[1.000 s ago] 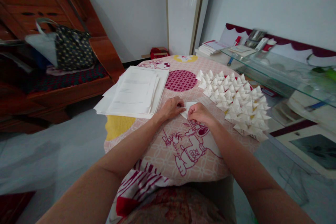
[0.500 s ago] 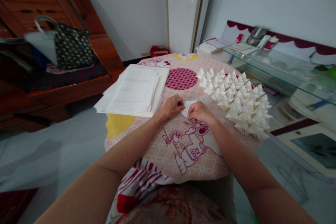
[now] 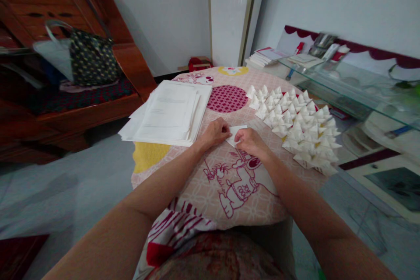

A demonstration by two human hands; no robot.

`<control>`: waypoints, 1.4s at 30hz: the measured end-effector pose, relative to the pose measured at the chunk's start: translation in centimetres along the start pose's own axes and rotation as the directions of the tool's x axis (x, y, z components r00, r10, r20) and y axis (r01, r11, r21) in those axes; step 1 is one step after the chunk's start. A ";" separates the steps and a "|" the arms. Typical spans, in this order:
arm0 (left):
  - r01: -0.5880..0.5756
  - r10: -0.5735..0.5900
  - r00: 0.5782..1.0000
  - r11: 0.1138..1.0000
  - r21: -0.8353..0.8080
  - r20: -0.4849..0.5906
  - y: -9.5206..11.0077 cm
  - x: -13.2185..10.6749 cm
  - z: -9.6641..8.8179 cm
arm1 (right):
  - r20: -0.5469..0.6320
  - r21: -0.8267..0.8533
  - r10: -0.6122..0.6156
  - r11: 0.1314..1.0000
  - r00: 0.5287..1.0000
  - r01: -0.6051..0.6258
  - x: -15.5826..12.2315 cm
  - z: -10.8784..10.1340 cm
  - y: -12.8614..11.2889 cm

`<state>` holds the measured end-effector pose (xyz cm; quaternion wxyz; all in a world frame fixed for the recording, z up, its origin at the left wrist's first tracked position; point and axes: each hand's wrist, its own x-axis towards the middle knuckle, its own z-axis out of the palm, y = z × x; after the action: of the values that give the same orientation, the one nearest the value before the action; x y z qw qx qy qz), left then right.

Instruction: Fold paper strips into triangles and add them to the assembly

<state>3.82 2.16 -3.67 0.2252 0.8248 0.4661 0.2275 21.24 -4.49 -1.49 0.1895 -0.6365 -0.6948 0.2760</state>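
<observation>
1. Your small folded white paper (image 3: 233, 133) lies on the cloth-covered round bench (image 3: 193, 188), around its middle, well in from every edge and between your two hands.
2. Your left hand (image 3: 215, 133) comes in from the bench's left side, fingers bent down at the paper's left corner; whether they pinch it or only press, you cannot tell from here.
3. Your right hand (image 3: 252, 142) is curled over the paper's right part, thumb and forefinger close together against it; whether they grip it is also unclear.
4. From the left fingers the paper lies to the right, from the right fingers to the left. Its far side runs roughly left to right; part is covered, so its long axis cannot be told. The right hand covers more of it.
5. Printed sheets (image 3: 167, 111) lie stacked toward the bench's left edge; rows of pointed folded-paper pieces (image 3: 297, 123) line the right edge.
</observation>
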 end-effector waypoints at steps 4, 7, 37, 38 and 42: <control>0.002 -0.002 1.000 1.000 0.014 0.003 0.1 0.0 0.0 | -0.025 -0.057 -0.095 0.994 0.995 0.093 -0.3 0.0 -0.1; -0.002 0.002 1.000 1.000 0.024 0.013 0.1 0.0 0.0 | -0.016 -0.079 -0.128 0.989 0.992 0.126 -0.5 -0.1 -0.2; -0.155 0.161 0.986 0.980 -0.125 0.036 -2.6 -0.4 -1.7 | 0.134 -0.070 -0.103 0.991 0.986 0.113 -0.1 -0.8 -0.3; -0.170 0.176 0.984 0.977 -0.130 0.034 -2.8 -0.4 -1.7 | 0.131 -0.068 -0.105 0.991 0.986 0.114 -0.1 -0.8 -0.3; -0.258 0.255 0.966 0.957 -0.136 -0.041 -2.9 -0.5 -1.5 | 0.136 -0.062 -0.101 0.992 0.986 0.110 0.0 -0.8 -0.1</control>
<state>0.81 3.26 -4.26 0.2458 0.8578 0.3406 0.2962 21.63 -4.41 -0.82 0.1351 -0.5851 -0.7479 0.2831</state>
